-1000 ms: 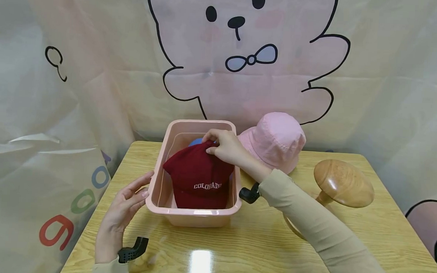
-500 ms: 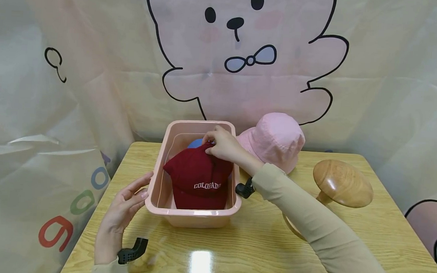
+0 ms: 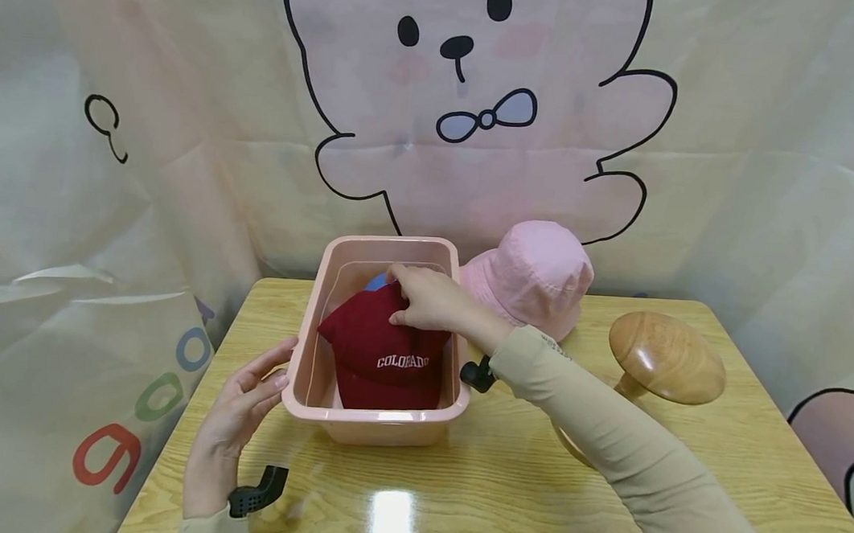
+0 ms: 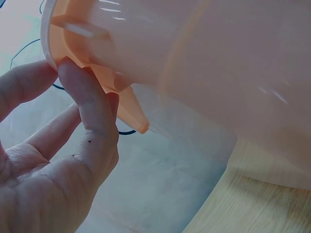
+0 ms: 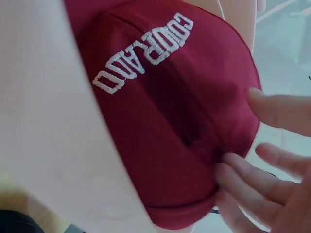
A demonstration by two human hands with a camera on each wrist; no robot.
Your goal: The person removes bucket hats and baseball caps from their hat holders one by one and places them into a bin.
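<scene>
A dark red baseball cap (image 3: 372, 352) lettered COLORADO sits in a pink plastic bin (image 3: 380, 415), its brim toward the bin's near wall. Behind its crown shows a bit of something blue (image 3: 376, 281), mostly hidden. My right hand (image 3: 436, 301) is over the cap's crown, thumb and fingers spread apart; the right wrist view shows the fingertips (image 5: 231, 167) resting loosely against the red fabric. My left hand (image 3: 242, 406) holds the bin's left rim. In the left wrist view, its fingers (image 4: 80, 90) pinch at the rim's edge.
A pink bucket hat (image 3: 543, 272) lies behind and right of the bin. Farther right stands a wooden stand (image 3: 668, 358) with a rounded top, its base partly behind my right sleeve. The wooden table (image 3: 531, 497) meets a cartoon-printed curtain (image 3: 764, 196) at the back.
My right hand has released its pinch on the cap's crown, its fingers spreading and the thumb moving lower. The cap has settled slightly. The left hand has stayed at the rim.
</scene>
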